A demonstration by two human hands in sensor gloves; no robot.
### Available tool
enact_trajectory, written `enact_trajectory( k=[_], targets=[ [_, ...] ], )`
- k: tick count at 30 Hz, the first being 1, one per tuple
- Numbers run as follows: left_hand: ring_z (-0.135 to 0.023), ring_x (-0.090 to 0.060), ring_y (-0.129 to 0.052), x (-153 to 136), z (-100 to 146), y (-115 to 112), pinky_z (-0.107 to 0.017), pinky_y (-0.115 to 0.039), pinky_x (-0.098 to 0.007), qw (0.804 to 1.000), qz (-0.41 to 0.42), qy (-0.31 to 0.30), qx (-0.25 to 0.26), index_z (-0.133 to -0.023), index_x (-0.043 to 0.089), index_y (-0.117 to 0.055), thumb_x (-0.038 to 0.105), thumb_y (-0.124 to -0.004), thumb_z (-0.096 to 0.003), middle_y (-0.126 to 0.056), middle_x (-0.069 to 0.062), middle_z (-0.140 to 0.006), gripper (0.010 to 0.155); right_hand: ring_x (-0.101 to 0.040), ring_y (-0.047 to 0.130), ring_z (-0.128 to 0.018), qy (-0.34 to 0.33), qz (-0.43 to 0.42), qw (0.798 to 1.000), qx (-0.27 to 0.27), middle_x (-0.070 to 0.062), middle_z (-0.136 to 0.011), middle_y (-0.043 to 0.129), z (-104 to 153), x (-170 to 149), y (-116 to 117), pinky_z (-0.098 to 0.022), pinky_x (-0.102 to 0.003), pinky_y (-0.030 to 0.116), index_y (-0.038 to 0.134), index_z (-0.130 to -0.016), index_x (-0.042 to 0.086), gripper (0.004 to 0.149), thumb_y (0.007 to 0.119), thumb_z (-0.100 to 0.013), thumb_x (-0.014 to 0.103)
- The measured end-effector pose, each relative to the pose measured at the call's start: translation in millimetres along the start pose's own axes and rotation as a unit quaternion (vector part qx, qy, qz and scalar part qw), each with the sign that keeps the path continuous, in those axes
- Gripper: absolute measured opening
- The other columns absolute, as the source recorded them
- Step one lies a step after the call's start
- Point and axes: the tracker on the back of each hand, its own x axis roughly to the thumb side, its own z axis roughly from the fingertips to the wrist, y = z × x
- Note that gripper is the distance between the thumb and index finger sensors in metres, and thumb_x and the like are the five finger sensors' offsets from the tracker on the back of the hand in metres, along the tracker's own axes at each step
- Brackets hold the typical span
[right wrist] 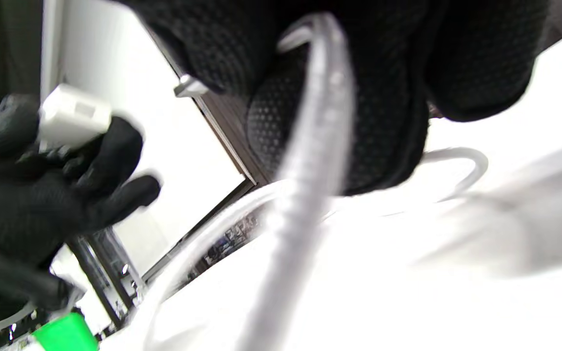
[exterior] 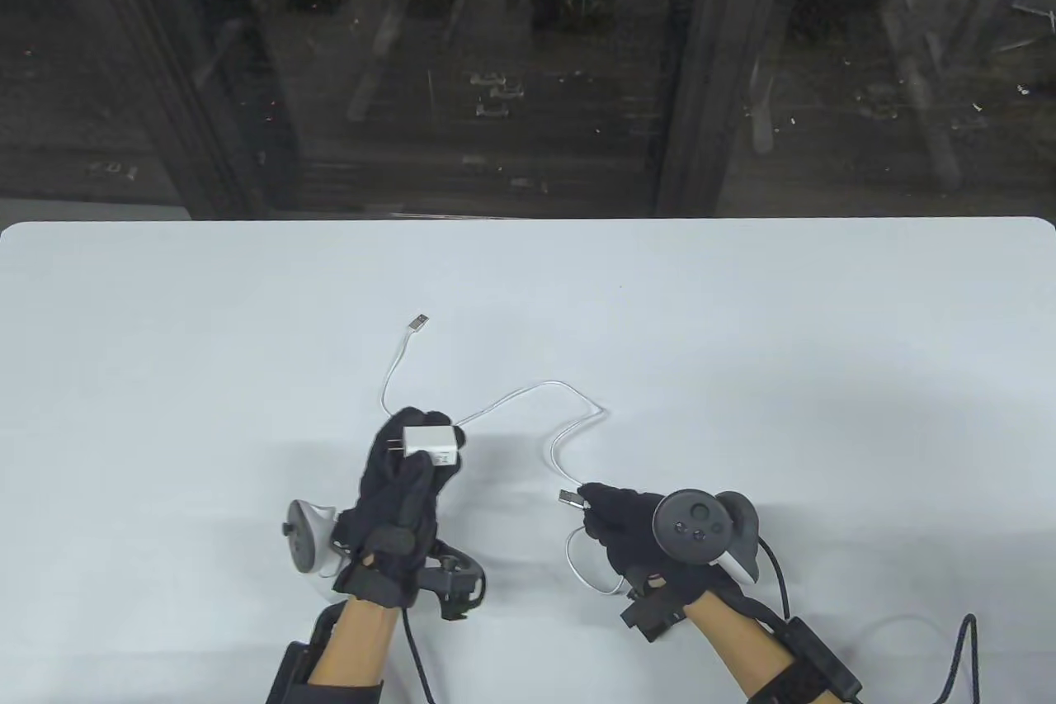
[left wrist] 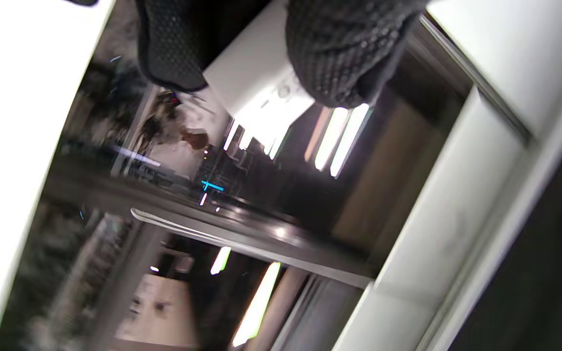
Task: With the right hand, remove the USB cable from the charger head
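My left hand [exterior: 410,463] grips the white charger head [exterior: 433,446] a little above the table, prongs pointing left. In the left wrist view the charger head [left wrist: 256,87] sits between my gloved fingers [left wrist: 344,48]. My right hand [exterior: 615,518] pinches the USB plug [exterior: 569,498] of the white cable [exterior: 569,432]. The plug is out of the charger and well apart from it, to its right. The cable loops across the table to its free end [exterior: 418,322]. In the right wrist view the metal plug tip [right wrist: 188,87] sticks out from my fingers [right wrist: 339,122]; the charger head [right wrist: 73,117] shows at left.
The white table [exterior: 784,341] ends at a far edge against dark glass [exterior: 495,77]. Glove wires [exterior: 957,654] trail off the near right edge. A small green object [right wrist: 64,334] shows at the bottom left of the right wrist view.
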Motion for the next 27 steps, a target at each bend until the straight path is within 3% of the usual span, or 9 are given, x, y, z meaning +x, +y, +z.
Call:
enact_trajectory(
  k=[2,7,10,12,14,16,17,21,27],
  targets=[
    [-0.093,-0.041,-0.074,14.5,-4.6,17.0,-0.065,-0.048,-0.075,0.971,-0.235,-0.026,0.036,-0.109,0.017,-0.05,0.041,-0.081,-0.048,-0.065,-0.014,-0.107,0.073,-0.028,0.104,-0.039,0.014,-0.016,1.0,-0.001,-0.009,-0.058,0.1,-2.4,-4.1,0.3,-0.045,-0.054,0.08,0.083,-0.08,0.007,0.041,0.08,-0.043,0.026],
    [-0.086,-0.045,-0.071,5.8,-11.1,18.0,-0.065,-0.044,-0.076,0.876,-0.481,0.018,0.023,-0.11,0.018,-0.055,0.035,-0.085,-0.0455,-0.065,-0.018,-0.105,0.074,-0.029,0.104,-0.041,0.012,0.008,1.0,0.016,-0.009,-0.06,0.099,-1.7,-4.2,5.3,-0.046,-0.054,0.079,0.082,-0.081,0.007,0.041,0.08,-0.044,0.026],
    [-0.085,-0.047,-0.071,-6.9,-12.6,10.7,-0.065,-0.042,-0.076,0.8,-0.596,0.06,-0.043,-0.111,0.014,-0.05,0.033,-0.086,-0.0458,-0.066,-0.02,-0.104,0.077,-0.029,0.104,-0.041,0.011,0.013,1.0,0.016,-0.009,-0.06,0.099,-1.7,-2.9,6.2,-0.046,-0.055,0.079,0.082,-0.081,0.008,0.042,0.08,-0.044,0.026],
    [-0.084,-0.045,-0.075,-13.8,-14.2,3.3,-0.065,-0.047,-0.073,0.709,-0.697,0.077,-0.074,-0.111,0.014,-0.051,0.035,-0.086,-0.0452,-0.07,-0.018,-0.104,0.077,-0.029,0.104,-0.042,0.012,0.013,1.0,0.017,-0.009,-0.06,0.099,-1.4,-2.9,5.9,-0.046,-0.055,0.079,0.082,-0.081,0.007,0.042,0.08,-0.044,0.026],
    [-0.083,-0.045,-0.077,-19.8,-16.1,-2.4,-0.064,-0.048,-0.073,0.665,-0.732,0.111,-0.099,-0.11,0.013,-0.055,0.036,-0.086,-0.0453,-0.073,-0.019,-0.103,0.075,-0.029,0.104,-0.042,0.013,0.014,1.0,0.019,-0.01,-0.061,0.099,-1.4,-2.9,5.7,-0.047,-0.055,0.078,0.082,-0.081,0.007,0.042,0.08,-0.044,0.026],
    [-0.083,-0.045,-0.079,-27.1,-18.1,-3.3,-0.064,-0.046,-0.074,0.644,-0.729,0.192,-0.129,-0.11,0.012,-0.056,0.036,-0.085,-0.0472,-0.074,-0.02,-0.103,0.073,-0.03,0.103,-0.043,0.015,0.018,1.0,0.019,-0.01,-0.061,0.099,-1.8,-3.9,4.2,-0.048,-0.055,0.078,0.082,-0.082,0.008,0.042,0.08,-0.044,0.026],
    [-0.085,-0.045,-0.072,-30.3,-17.1,-3.1,-0.064,-0.04,-0.076,0.644,-0.71,0.24,-0.151,-0.111,0.013,-0.054,0.036,-0.082,-0.0498,-0.07,-0.02,-0.106,0.072,-0.03,0.103,-0.043,0.017,0.016,1.0,0.016,-0.01,-0.062,0.098,-1.9,-5.8,2.4,-0.048,-0.056,0.077,0.081,-0.082,0.008,0.042,0.08,-0.044,0.026],
    [-0.092,-0.048,-0.068,-30.9,-16.7,-1.1,-0.064,-0.037,-0.077,0.631,-0.732,0.22,-0.136,-0.111,0.013,-0.055,0.034,-0.081,-0.0505,-0.067,-0.02,-0.109,0.069,-0.031,0.102,-0.045,0.022,0.038,0.999,0.007,-0.01,-0.063,0.098,-2.9,-11.3,-4.3,-0.049,-0.056,0.076,0.081,-0.083,0.008,0.043,0.08,-0.044,0.026],
    [-0.102,-0.055,-0.051,-24.4,-17.2,-2.3,-0.063,-0.03,-0.079,0.688,-0.68,0.213,-0.136,-0.113,0.013,-0.047,0.037,-0.08,-0.0516,-0.054,-0.02,-0.116,0.073,-0.032,0.102,-0.046,0.024,0.077,0.997,0.002,-0.01,-0.064,0.098,-6.8,-12.6,-10.5,-0.05,-0.057,0.076,0.08,-0.084,0.009,0.043,0.08,-0.044,0.027]
  ],
)
